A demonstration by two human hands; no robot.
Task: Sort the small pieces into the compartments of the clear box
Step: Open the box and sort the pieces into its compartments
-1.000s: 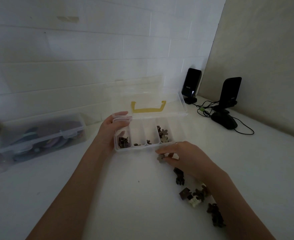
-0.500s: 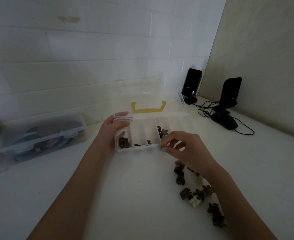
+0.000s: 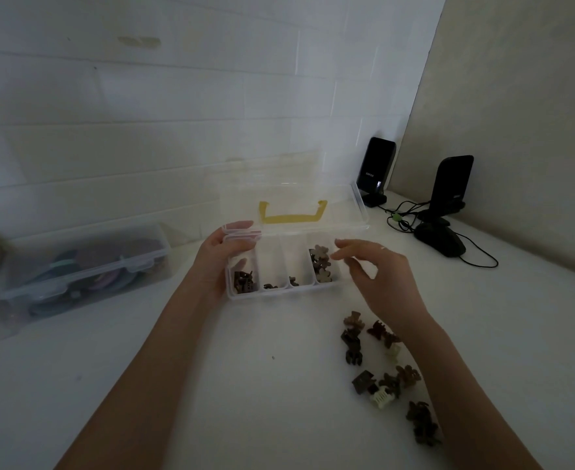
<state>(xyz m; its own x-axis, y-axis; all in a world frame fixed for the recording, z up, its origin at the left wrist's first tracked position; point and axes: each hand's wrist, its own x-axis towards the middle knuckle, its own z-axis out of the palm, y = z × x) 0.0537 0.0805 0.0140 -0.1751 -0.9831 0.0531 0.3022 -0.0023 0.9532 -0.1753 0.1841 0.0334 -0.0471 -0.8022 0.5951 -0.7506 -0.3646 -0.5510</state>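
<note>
The clear box stands open on the white table, its lid with a yellow handle leaning back. My left hand grips the box's left end, thumb on the rim. My right hand hovers just right of the rightmost compartment with fingers spread and nothing in them. That compartment holds a heap of small brown and pale clips. The other compartments hold a few dark pieces. Several loose small clips lie on the table under my right forearm.
A second clear lidded box with coloured items sits at the left by the wall. Two black speakers with cables and a black mouse stand at the back right corner.
My right hand picked a piece off the table, carried it up to the rightmost compartment and let it go; its fingers are now spread. My left hand stayed on the box.
</note>
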